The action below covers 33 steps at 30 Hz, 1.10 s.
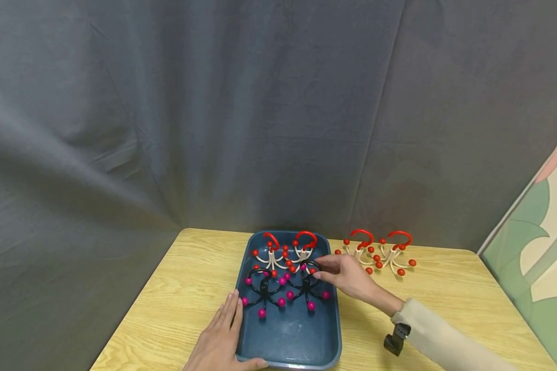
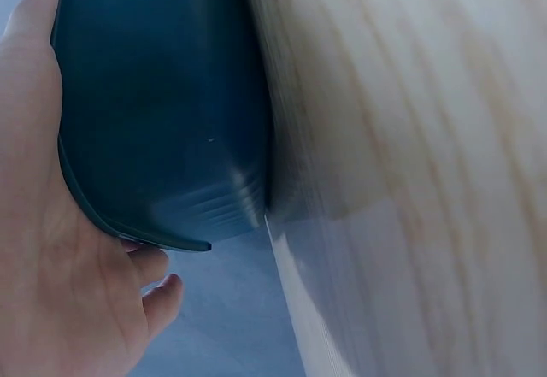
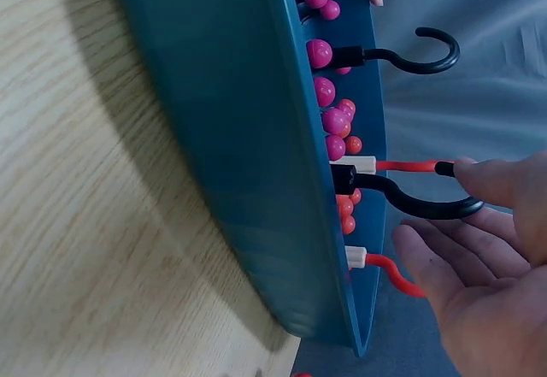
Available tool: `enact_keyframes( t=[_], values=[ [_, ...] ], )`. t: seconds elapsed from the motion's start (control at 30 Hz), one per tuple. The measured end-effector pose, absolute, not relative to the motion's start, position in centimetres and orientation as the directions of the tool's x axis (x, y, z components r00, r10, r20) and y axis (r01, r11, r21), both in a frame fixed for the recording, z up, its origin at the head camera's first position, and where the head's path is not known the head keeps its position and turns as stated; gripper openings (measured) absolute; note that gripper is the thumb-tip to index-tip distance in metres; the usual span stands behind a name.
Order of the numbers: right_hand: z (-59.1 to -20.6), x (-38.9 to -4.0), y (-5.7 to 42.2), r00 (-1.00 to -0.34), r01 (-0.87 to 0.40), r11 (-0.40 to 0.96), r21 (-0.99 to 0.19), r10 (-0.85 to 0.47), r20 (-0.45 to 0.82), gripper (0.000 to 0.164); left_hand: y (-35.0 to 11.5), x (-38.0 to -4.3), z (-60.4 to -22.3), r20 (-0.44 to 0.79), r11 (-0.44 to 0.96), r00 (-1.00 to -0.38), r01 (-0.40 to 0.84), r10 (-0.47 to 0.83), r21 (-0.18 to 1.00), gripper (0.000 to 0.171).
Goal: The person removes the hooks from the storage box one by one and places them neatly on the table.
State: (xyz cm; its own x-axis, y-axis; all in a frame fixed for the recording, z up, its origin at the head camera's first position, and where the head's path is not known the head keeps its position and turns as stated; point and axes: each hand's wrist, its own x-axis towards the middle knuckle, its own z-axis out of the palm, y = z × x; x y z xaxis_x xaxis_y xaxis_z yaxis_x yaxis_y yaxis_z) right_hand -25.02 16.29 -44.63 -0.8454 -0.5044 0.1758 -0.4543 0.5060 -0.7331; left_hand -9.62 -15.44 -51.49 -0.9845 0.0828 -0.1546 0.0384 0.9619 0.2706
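Note:
A dark blue tray [image 1: 290,342] holds two black massage claws with pink ball tips, a left one [image 1: 264,288] and a right one [image 1: 306,282]. Behind them in the tray are two white claws with red hook handles, one at left [image 1: 272,257] and one at right [image 1: 304,253]. My right hand [image 1: 348,275] holds the right black claw by its hook [image 3: 427,206], thumb at the hook's tip. Along the tray's left rim lies my left hand [image 1: 220,332], fingers straight and thumb by the near edge; its palm meets the tray side in the left wrist view.
Two more white claws with red hooks stand on the wooden table [image 1: 167,304] right of the tray, a nearer-to-tray one [image 1: 359,252] and a farther one [image 1: 393,255]. A grey curtain [image 1: 269,113] hangs behind the table. A patterned panel [image 1: 538,257] is at right.

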Motion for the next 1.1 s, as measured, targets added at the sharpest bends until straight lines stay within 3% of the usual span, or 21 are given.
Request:
enact_keyframes(
  t=[0.47,1.1],
  values=[
    [-44.95,-25.34,16.05,-0.836,-0.471,0.508,-0.721,-0.517,0.182,0.021,-15.4,-9.5,-51.5,-0.152,0.953,-0.986,0.025,0.074,0.302,0.144],
    [-45.0,-25.12,15.34,-0.805,-0.524,0.479,-0.705,-0.547,0.228,0.016,-15.37,-9.56,-51.33,-0.163,0.944,-0.984,0.015,0.073,0.33,0.147]
  ],
)
